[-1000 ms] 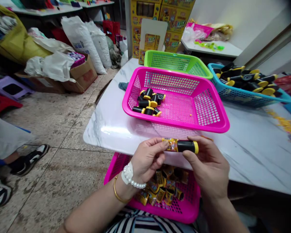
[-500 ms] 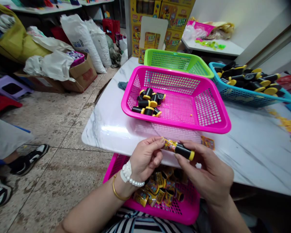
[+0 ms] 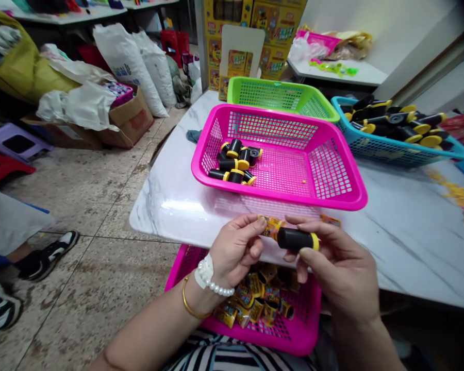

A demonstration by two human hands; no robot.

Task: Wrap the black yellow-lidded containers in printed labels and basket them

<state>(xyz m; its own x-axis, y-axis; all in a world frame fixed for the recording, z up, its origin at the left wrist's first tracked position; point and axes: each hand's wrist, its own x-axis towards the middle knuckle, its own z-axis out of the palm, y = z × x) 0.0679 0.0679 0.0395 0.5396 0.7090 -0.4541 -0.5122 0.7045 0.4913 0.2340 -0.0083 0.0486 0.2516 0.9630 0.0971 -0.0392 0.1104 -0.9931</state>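
Observation:
My left hand (image 3: 242, 247) pinches a yellow printed wrapper (image 3: 271, 227) between thumb and fingers. Beside it, my right hand (image 3: 342, 263) grips a black cylinder (image 3: 296, 239) with a yellow cap, its bare end touching or overlapping the wrapper's right side. Both are held over the front edge of the marbled table (image 3: 170, 206). Below my hands, a lower pink basket (image 3: 301, 335) holds several wrapped pieces (image 3: 255, 304). On the table, another pink basket (image 3: 278, 198) has several black cylinders (image 3: 235, 162) with yellow caps at its left end.
A green basket (image 3: 286, 85) stands behind the pink one. At the right, a blue basket (image 3: 394, 154) is heaped with black cylinders. Another wrapper (image 3: 330, 220) lies by the pink basket. A person's shoe (image 3: 54, 252) shows on the floor at left.
The black cylinder has turned nearly level and now sits lower against the wrapper, more of its black side showing. My right hand has shifted slightly right; its fingers have moved around the cylinder.

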